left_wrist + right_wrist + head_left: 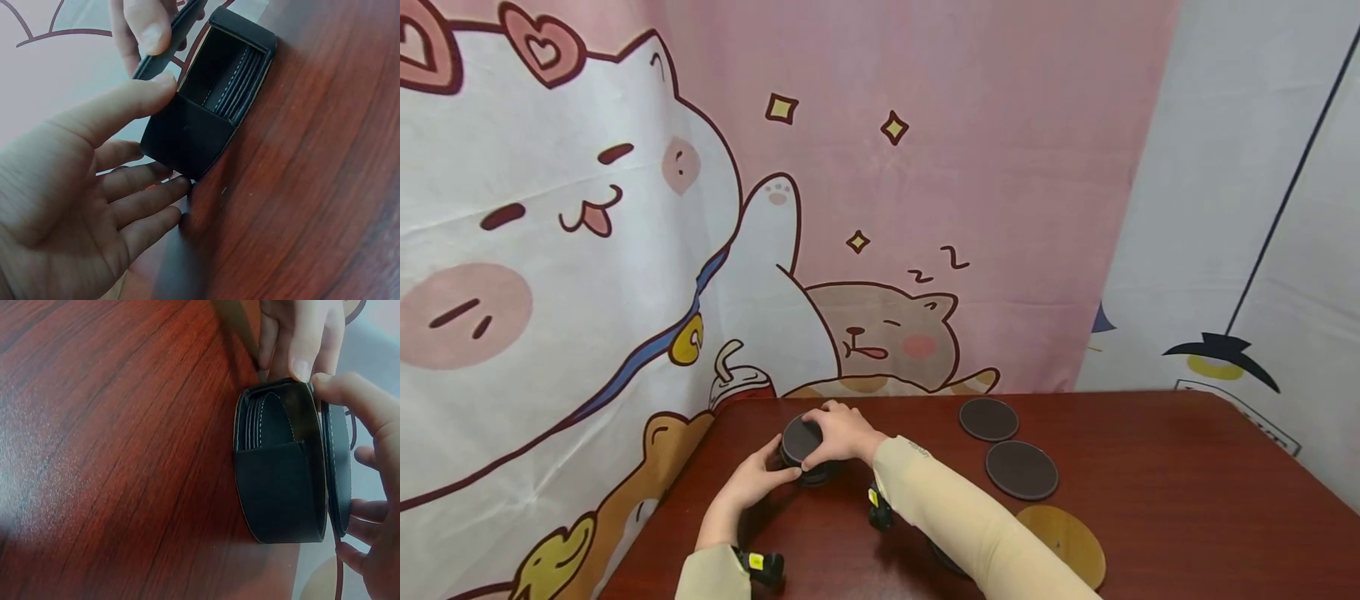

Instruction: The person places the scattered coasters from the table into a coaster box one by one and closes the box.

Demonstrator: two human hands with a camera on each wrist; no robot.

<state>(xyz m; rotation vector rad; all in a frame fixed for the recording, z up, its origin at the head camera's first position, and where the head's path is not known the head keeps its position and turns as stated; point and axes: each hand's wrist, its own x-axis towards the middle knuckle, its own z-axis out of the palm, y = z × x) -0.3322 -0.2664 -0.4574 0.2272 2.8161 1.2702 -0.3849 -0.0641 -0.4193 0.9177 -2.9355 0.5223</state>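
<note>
A round black coaster holder with a cut-out side stands on the table's left part. Inside it, several black stitched coasters lie stacked at the bottom. My left hand grips the holder's side, thumb at the rim and fingers lower on the wall. Directly over the holder's opening, my right hand pinches another dark coaster by its edges. In the right wrist view this held coaster is close to the rim, slightly tilted against it.
Two dark round coasters lie on the reddish-brown table to the right. Nearer is a yellowish round disc, partly behind the right sleeve. A dark round edge shows beneath that forearm. A cartoon-printed curtain hangs behind the table.
</note>
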